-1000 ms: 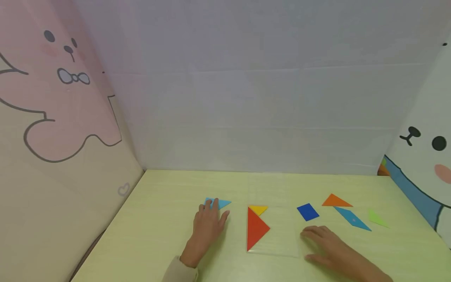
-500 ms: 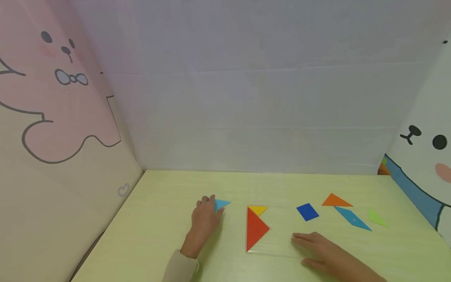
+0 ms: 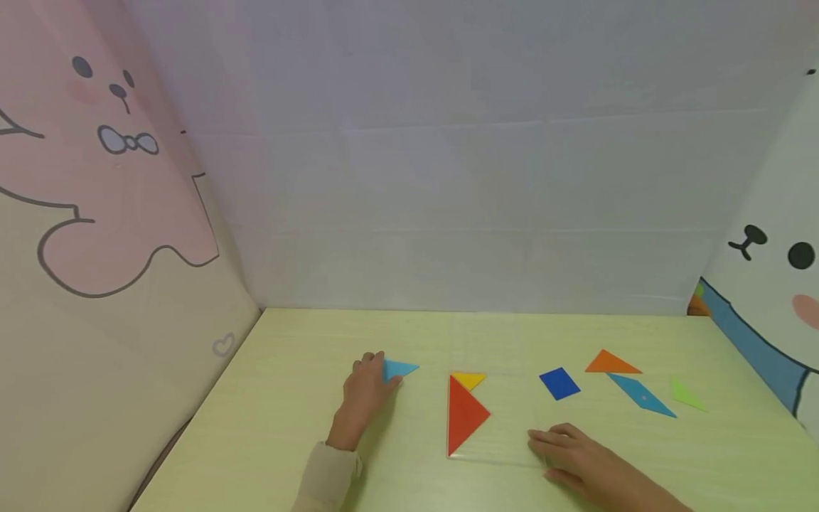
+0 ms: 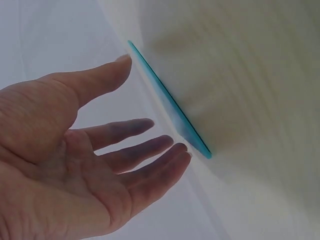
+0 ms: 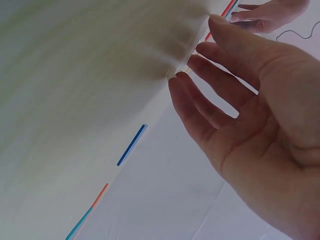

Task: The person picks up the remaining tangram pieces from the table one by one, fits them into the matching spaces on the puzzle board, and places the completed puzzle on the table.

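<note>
In the head view, my left hand [image 3: 365,386] is at the left side of a light blue triangle tile [image 3: 398,369] lying on the table. The left wrist view shows the thumb close to one corner of this triangle and relaxed fingertips near its other end. My right hand [image 3: 572,459] has loosely bent fingers at the right edge of a clear square tray [image 3: 505,461]. Inside the tray, a large red triangle [image 3: 466,416] lies along the left side, with a small yellow triangle [image 3: 469,381] touching the upper left corner area.
Right of the tray, a dark blue square [image 3: 559,384], an orange triangle [image 3: 611,363], a blue parallelogram [image 3: 642,395] and a light green triangle [image 3: 687,395] lie on the pale yellow table [image 3: 269,427]. Cloth walls [image 3: 480,213] stand behind and at both sides.
My left hand has slid leftward off the light blue triangle's top to its left side, uncovering more of it. My right hand has shifted left to the tray's right edge.
</note>
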### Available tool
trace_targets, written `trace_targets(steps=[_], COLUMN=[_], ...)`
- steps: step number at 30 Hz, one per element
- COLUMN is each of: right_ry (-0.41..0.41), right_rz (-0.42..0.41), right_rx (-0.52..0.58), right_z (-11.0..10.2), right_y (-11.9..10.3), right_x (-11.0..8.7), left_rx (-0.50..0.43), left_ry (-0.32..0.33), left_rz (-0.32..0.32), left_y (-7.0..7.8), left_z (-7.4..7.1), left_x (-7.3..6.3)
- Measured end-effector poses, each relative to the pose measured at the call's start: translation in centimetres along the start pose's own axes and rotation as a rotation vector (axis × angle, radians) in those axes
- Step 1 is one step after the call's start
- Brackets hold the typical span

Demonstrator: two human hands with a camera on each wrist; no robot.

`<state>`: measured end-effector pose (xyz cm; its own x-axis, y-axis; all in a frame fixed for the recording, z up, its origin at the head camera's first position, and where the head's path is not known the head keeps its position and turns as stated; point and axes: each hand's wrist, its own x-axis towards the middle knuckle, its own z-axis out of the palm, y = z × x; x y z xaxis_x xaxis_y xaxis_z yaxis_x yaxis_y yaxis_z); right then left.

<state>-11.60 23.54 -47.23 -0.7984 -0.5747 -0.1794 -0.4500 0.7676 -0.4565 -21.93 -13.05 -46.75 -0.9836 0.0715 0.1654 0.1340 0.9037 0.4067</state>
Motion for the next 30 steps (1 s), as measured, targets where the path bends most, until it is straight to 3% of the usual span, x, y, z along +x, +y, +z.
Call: trace_targets(steps=[7,16,30], right_ry=[-0.007,-0.013,-0.003], right_rz=[0.031,0.049,0.035], right_rx=[0.031,0.085,0.076], right_z=[0.2,0.3,0.2], right_y=[-0.4,-0.5,-0.5], right_x=[0.0,-0.2,-0.1], left_rx=[-0.059,-0.053,-0.077], left_ry=[-0.062,-0.115,-0.132], left_rz=[-0.022,0.007,0.047], left_y=[-1.1,-1.3,-2.0], left_z=[0.1,-1.1,-0.8], left_x=[0.7,1.0,1.6])
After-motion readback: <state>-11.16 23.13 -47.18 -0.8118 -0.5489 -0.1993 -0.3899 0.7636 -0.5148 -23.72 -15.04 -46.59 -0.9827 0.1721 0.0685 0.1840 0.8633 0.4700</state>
